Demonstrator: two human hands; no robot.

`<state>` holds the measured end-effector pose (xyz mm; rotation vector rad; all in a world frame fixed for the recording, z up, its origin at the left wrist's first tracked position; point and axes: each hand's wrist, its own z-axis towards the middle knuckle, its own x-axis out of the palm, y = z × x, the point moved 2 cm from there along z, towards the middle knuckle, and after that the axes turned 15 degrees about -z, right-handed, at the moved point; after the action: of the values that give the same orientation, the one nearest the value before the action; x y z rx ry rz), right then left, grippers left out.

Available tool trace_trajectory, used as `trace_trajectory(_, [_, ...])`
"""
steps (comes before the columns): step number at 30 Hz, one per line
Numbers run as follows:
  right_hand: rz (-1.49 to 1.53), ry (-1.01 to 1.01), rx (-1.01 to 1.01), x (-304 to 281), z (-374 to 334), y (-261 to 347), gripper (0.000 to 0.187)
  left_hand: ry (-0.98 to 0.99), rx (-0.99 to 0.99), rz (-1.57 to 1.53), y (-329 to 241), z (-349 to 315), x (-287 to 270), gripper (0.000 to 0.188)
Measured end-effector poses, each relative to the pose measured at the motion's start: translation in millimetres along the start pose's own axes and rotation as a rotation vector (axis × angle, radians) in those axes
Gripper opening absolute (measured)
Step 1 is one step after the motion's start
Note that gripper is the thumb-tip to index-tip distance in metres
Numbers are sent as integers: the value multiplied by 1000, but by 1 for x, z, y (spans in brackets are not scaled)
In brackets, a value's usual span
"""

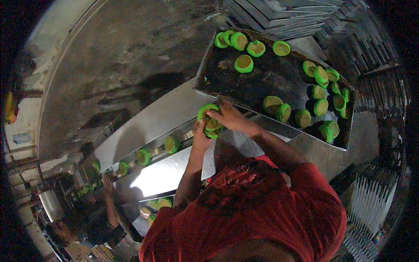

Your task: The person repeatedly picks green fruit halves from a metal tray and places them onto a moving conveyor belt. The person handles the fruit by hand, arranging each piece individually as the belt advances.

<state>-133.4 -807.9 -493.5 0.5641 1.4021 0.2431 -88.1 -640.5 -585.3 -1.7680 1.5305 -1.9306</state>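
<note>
Close together in front of my chest, both hands grip a few round green cakes with brown undersides (213, 124). From below, my left hand (200, 137) has its fingers wrapped round them. My right hand (227, 115) closes on them from above and right, beside the near left corner of a dark metal baking tray (279, 74). Many more green cakes (321, 107) lie scattered on that tray, mostly brown side up. Just left of my hands, a row of single green cakes (143, 157) runs along a narrow conveyor line. My fingers hide part of the held cakes.
At lower left, another person's hand (108, 183) reaches to the line's far end. A second tray with cakes (165, 202) sits by my left elbow. Stacked metal trays (283, 17) fill the back right. A slotted metal rack (373, 196) stands at right.
</note>
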Motion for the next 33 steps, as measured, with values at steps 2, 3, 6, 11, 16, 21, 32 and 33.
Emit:
trace_trajectory(2, [-70, -83, -87, 15, -9, -14, 53, -10, -120, -1, -11, -5, 17, 42])
trace_trajectory(3, [4, -47, -41, 4, -9, -19, 53, -31, -171, -4, -18, -11, 19, 40])
trace_trajectory(6, [-90, -14, 66, -67, -11, -38, 53, -306, 39, 121, -25, -16, -34, 41])
trace_trajectory(11, [-805, 198, 402, -84, -42, -139, 52, -353, 549, 1198, -54, -19, -97, 40])
trace_trajectory(16, [-449, -119, 301, -88, -32, -116, 52, -381, 443, 933, -88, -34, -6, 43])
trace_trajectory(21, [63, 75, 33, -70, -20, -19, 38, -425, 207, 1398, -33, -19, -43, 45])
trace_trajectory(32, [-345, 184, -363, 71, -74, -38, 35, 135, 780, 1194, -26, 134, 180, 31])
trace_trajectory(33, [-241, 106, -206, 74, -73, -58, 35, 223, 809, 1237, -13, 160, 193, 38])
